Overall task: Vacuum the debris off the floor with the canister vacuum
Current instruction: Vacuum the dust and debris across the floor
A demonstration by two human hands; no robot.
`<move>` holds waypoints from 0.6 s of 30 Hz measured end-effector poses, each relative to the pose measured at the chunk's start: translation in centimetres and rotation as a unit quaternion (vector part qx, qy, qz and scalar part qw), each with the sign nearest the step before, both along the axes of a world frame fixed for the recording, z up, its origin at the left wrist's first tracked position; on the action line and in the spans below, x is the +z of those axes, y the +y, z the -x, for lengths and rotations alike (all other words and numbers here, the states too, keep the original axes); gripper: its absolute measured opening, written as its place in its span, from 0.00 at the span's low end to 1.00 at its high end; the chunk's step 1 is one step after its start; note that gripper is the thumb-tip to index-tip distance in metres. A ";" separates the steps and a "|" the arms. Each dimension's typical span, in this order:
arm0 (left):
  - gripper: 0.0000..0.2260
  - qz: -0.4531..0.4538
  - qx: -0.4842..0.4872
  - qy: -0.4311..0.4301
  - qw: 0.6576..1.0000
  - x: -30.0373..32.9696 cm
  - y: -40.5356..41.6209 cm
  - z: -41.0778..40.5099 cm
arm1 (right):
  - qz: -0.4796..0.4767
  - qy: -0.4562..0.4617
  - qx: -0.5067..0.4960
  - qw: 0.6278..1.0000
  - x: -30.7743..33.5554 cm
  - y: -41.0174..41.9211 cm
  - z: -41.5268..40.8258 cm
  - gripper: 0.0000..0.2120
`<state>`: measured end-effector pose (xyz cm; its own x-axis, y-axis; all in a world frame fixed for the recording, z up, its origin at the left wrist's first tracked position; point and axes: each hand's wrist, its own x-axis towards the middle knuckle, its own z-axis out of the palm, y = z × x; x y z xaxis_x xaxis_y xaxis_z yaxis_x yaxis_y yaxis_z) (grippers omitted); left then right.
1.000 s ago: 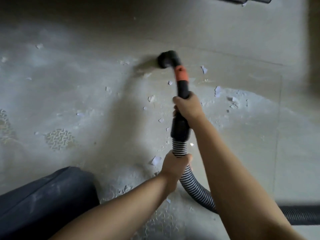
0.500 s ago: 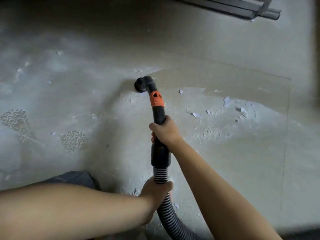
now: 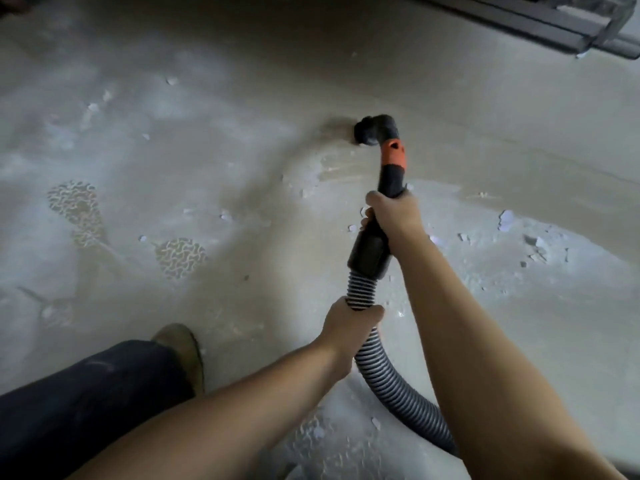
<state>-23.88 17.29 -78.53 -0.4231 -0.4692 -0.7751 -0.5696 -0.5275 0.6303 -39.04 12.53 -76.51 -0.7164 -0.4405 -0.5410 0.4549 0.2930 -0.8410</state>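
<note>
A black vacuum wand with an orange collar (image 3: 393, 154) ends in a bent black nozzle (image 3: 370, 133) that points down at the dusty floor (image 3: 214, 161). My right hand (image 3: 394, 216) grips the black handle of the wand. Lower down, my left hand (image 3: 349, 323) grips the ribbed grey hose (image 3: 391, 389) just below the handle's cuff. White flakes and dust (image 3: 526, 244) lie scattered to the right of the wand, and smaller flakes (image 3: 225, 214) lie to its left. The canister itself is out of view.
My left leg in dark trousers (image 3: 86, 403) and a brown shoe (image 3: 183, 348) stand at the lower left. Shoe prints (image 3: 180, 256) mark the dust on the left. Grey metal bars (image 3: 540, 19) lie at the top right. The hose curves off to the lower right.
The nozzle has swept over the floor, first left, then back right and a little farther away. Both hands keep their grip. My leg and shoe have come into view.
</note>
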 end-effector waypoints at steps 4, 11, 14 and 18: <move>0.06 -0.012 0.035 -0.020 0.999 -0.3 -0.1 -2.1 | -0.007 -0.025 0.194 0.981 -0.4 -3.6 -3.9 0.09; 0.04 -0.005 -0.079 -0.003 0.997 -0.2 -1.5 -0.2 | -0.013 0.014 -0.060 0.998 -1.1 0.9 0.3 0.05; 0.04 0.011 -0.092 -0.003 0.996 0.4 -3.0 1.6 | -0.004 0.023 -0.157 0.987 -0.7 1.4 2.4 0.05; 0.04 -0.005 0.006 0.015 1.000 0.6 -3.5 1.0 | -0.014 0.017 -0.022 1.000 -0.2 -3.3 1.0 0.09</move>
<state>-24.83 13.83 -77.90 -0.4404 -0.4674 -0.7665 -0.5435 -0.5407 0.6420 -40.02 9.18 -76.68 -0.7532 -0.3926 -0.5278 0.4396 0.2965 -0.8478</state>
